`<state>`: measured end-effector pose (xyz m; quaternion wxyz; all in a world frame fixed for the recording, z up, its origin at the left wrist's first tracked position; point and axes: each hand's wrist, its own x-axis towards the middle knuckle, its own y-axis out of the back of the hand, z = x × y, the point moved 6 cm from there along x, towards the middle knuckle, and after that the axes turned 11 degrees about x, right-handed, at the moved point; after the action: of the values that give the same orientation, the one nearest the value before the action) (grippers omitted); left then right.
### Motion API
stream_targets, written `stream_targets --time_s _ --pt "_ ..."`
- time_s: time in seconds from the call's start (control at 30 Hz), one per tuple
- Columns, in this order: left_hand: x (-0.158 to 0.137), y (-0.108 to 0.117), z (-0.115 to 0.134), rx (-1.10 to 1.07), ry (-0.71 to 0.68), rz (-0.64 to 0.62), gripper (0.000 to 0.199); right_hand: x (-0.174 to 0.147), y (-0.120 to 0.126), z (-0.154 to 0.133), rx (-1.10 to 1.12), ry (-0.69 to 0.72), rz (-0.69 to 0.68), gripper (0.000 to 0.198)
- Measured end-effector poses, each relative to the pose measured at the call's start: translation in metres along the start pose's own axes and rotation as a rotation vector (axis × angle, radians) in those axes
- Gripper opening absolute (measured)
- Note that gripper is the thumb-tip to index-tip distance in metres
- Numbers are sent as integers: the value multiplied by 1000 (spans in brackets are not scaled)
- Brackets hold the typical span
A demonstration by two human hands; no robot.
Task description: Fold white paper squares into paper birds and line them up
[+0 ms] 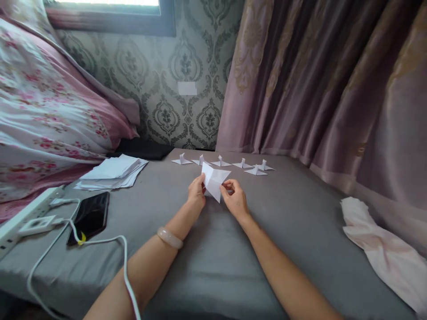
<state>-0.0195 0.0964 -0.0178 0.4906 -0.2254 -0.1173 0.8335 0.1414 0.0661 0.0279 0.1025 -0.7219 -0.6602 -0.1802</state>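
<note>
A folded sheet of white paper (214, 180) is held up between my two hands, its pointed corners spread outward. My left hand (196, 192) grips its left side, thumb in front. On the right, the thumb and fingers of my right hand (235, 198) pinch its lower right edge. Just beyond, several small folded paper figures (220, 162) stand in a row on the grey cloth surface (213, 258), each with flat pointed sides and an upright piece in the middle.
Left of my hands lie a stack of white paper (111, 172), a dark phone (91, 215) and a white power strip (28, 215). A white cable (125, 258) crosses near my left forearm. Pale cloth (376, 244) lies at the right, below the curtain (300, 89).
</note>
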Motion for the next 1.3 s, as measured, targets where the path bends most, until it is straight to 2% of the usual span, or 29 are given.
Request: stream_targets --time_s 0.17,0.33,0.47,0.53,0.63,0.73,0.93,1.1,1.3 --pt "-6 -4 -1 75 -53 -47 44 3 0 10 106 -11 -20 27" --pt "-20 -11 6 148 -149 -112 45 6 4 15 150 -14 -18 26" --pt "-28 -13 17 183 -239 -141 57 10 17 22 127 -28 37 27" --pt "-32 -16 22 225 -306 -203 64 12 25 27 116 -35 75 29" --pt "-38 -25 23 306 -392 -360 51 15 38 33 101 -37 125 30" --pt "-41 -33 16 369 -416 -480 31 16 48 36 83 -35 163 31" --pt "-33 -32 9 488 -428 -481 24 17 54 35 84 -15 163 31" --pt "-26 -31 2 462 -396 -507 19 16 50 33 110 -20 147 29" --pt "-30 -33 -2 443 -379 -613 20 13 39 28 180 -46 69 29"
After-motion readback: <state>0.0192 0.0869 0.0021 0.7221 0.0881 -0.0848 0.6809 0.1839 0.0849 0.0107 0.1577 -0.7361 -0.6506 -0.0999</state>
